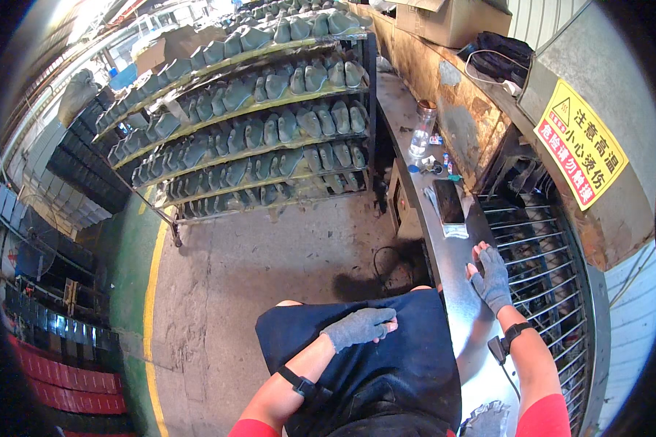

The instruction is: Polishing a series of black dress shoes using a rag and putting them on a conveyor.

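My left hand [361,328], in a grey fingerless glove, rests on the dark blue apron [408,357] over my lap. Its fingers lie loosely together, slightly bent, and nothing shows in them. My right hand [492,280], gloved the same way, is open at the metal bench [455,291], beside the bars of a roller conveyor [539,262]. Whether its palm touches the metal I cannot tell. A dark flat device [448,202] like a phone or tablet lies on the bench beyond its fingertips. Each wrist wears a black strap, with a cable hanging from the right one.
Ahead stands a wheeled rack [270,105] with several shelves of grey shoe-shaped pieces. A clear bottle [420,131] and small items stand farther along the bench. A yellow warning sign [582,144] is on the machine at right. Red crates [73,382] and a fan [35,244] are at left.
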`<state>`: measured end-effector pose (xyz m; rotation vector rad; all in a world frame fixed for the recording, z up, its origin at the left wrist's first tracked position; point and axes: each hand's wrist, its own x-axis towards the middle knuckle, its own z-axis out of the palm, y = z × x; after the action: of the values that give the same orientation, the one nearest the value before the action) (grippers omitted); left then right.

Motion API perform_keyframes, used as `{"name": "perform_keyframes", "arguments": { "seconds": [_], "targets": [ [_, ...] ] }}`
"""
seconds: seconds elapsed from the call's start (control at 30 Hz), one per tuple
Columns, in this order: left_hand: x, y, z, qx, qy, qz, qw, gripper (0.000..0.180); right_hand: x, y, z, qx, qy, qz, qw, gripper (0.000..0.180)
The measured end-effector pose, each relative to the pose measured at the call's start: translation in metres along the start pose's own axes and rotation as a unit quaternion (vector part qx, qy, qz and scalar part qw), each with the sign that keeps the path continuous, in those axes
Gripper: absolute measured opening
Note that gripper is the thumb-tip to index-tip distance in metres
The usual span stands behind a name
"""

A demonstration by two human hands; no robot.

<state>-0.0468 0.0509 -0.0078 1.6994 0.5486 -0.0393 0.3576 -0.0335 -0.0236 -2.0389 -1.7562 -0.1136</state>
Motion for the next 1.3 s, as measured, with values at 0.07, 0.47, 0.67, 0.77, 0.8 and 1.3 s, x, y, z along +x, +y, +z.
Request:
{"name": "perform_keyframes", "arguments": {
  "seconds": [0.07, 0.47, 0.67, 0.77, 0.8, 1.3],
  "targets": [
    [-0.0009, 0.0004, -0.0003, 0.002, 0.000, 0.003, 1.000, 0.021, 0.0000, 0.0001, 0.0001, -0.001, -0.002, 0.000, 1.000, 0.057],
    [0.0004, 0.0006, -0.0006, 0.009, 0.000, -0.002, 1.000, 0.017, 0.0005, 0.0023, 0.0026, 0.000, -0.006, -0.005, 1.000, 0.059],
    [-0.0009, 0.0048, -0.0010, 0.004, 0.003, -0.004, 1.000, 0.017, 0.0001, 0.0020, 0.0021, -0.001, -0.004, -0.003, 1.000, 0.058],
    [0.0002, 0.0016, -0.0003, 0.000, 0.003, 0.003, 1.000, 0.017, 0.0000, 0.0020, 0.0021, 0.004, 0.001, -0.006, 1.000, 0.057],
    [0.0002, 0.0004, -0.0001, 0.000, 0.003, 0.003, 1.000, 0.017, 0.0003, 0.0016, 0.0021, 0.007, 0.001, -0.005, 1.000, 0.057],
    [0.0014, -0.0015, -0.0011, 0.007, -0.005, -0.006, 1.000, 0.022, 0.0008, 0.0029, 0.0038, -0.001, 0.008, -0.014, 1.000, 0.057]
  ]
}}
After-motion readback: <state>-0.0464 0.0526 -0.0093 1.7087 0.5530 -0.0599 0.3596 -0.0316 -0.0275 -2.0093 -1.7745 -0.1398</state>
